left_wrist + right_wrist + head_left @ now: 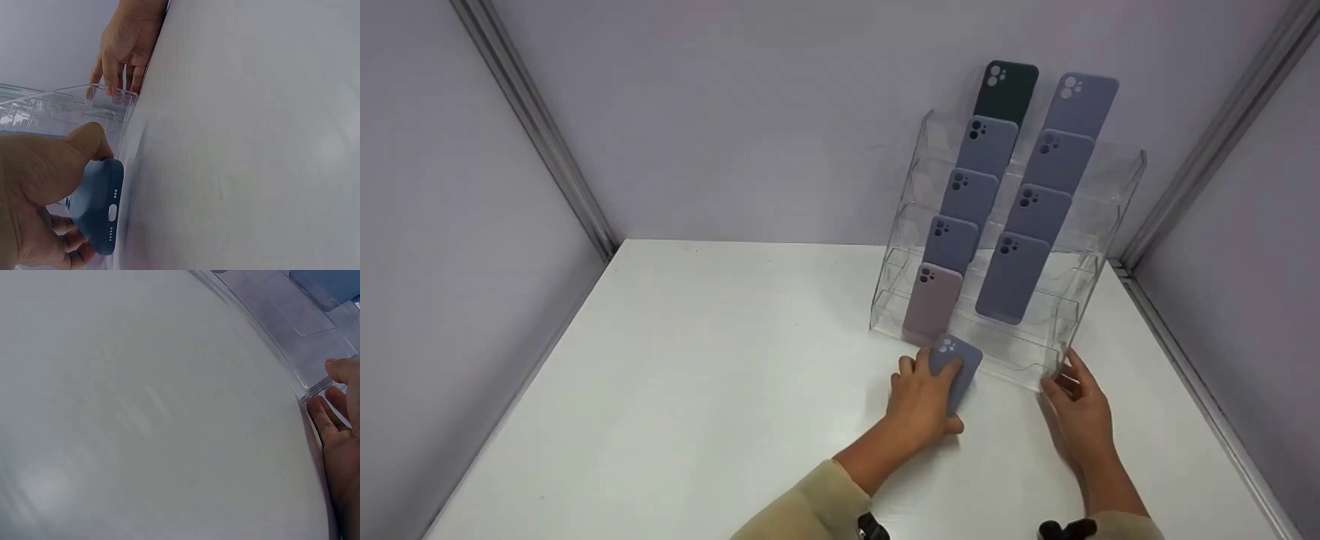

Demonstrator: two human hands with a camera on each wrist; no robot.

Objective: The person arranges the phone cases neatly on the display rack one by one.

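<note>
Head view shows your left hand (921, 401) gripping a blue-grey phone case (956, 369) just above the white table (697, 375), right in front of the clear acrylic display stand (1099, 217), beside the pink case (931, 304) in the bottom left slot. Your fingers curl under the case's long edges and the thumb presses its side, which the left wrist view confirms. Judge it as light, slightly flexible and matte, so probably not slippery; holding it by the long edges near the lower half looks sound, since that leaves the camera-cutout end free. Your right hand (1081, 409) pinches the stand's front right corner, thumb on top and fingers beneath. That acrylic looks rigid, smooth and likely to slide on the table, so steady it by the corner.
</note>
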